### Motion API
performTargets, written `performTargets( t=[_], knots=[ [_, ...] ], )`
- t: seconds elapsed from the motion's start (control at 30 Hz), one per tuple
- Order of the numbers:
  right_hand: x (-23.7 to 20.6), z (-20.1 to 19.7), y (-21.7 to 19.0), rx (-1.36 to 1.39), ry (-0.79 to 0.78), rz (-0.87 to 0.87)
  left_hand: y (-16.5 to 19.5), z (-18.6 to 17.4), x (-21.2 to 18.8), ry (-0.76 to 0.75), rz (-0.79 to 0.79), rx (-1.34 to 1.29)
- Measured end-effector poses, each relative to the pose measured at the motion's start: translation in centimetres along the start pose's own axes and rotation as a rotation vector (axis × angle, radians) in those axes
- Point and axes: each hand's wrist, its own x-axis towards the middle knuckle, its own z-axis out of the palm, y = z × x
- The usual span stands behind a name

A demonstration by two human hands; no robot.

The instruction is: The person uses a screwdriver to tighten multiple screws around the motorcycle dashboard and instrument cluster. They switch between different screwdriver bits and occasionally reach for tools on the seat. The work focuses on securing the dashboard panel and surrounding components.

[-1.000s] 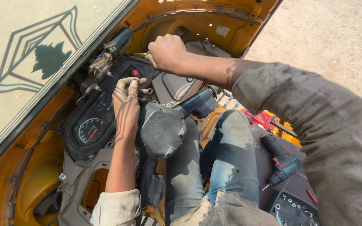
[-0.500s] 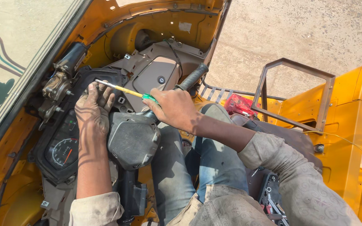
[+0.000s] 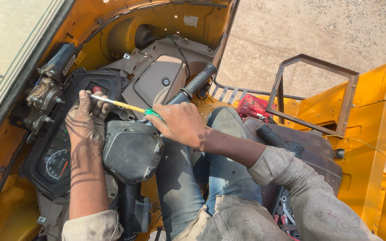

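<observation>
one yellow-shafted, green-handled screwdriver [image 3: 128, 106]: handle gripped in closed right hand [image 3: 180, 123], tip pinched by left hand [image 3: 85, 117] over black instrument panel [image 3: 54, 156].

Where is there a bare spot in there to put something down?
Bare room: the flat beige panel between the black lever and the wiper motor. Crowded: around the gauge cluster, where the left hand and right hand work the screwdriver.

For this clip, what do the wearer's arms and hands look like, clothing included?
Both hands, left hand and right hand, are bare, with no gloves, and look smudged with grime. Both sleeves are greyish-beige fabric with a faint swirl pattern, pushed up to leave the forearms uncovered.
</observation>
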Motion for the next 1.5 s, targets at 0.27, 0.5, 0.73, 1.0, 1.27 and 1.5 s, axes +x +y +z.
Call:
performTargets(
  t=[0.27,0.5,0.73,1.0,1.27,1.5],
  knots=[
    [-0.3,0.5,-0.3,0.022,-0.046,0.034,0.3,0.3,-0.4,0.026,0.002,0.011],
    [-0.3,-0.1,-0.5,0.120,0.011,0.041,0.3,0.6,-0.4,0.004,0.015,-0.009],
    [0.0,-1.3,-1.6,0.273,0.139,-0.043,-0.4,0.6,0.3,0.111,0.010,0.020],
    [0.8,-1.3,-1.3,0.379,0.293,-0.164,0.9,0.5,-0.2,0.072,0.174,0.512],
    [4.5,0.1,1.2,0.376,0.312,-0.233,1.9,-0.8,0.4,-0.109,0.211,0.973],
    [6.8,0.1,3.3,0.344,0.229,-0.280,0.7,-1.8,1.9,-0.264,0.486,1.246]
  ],
)
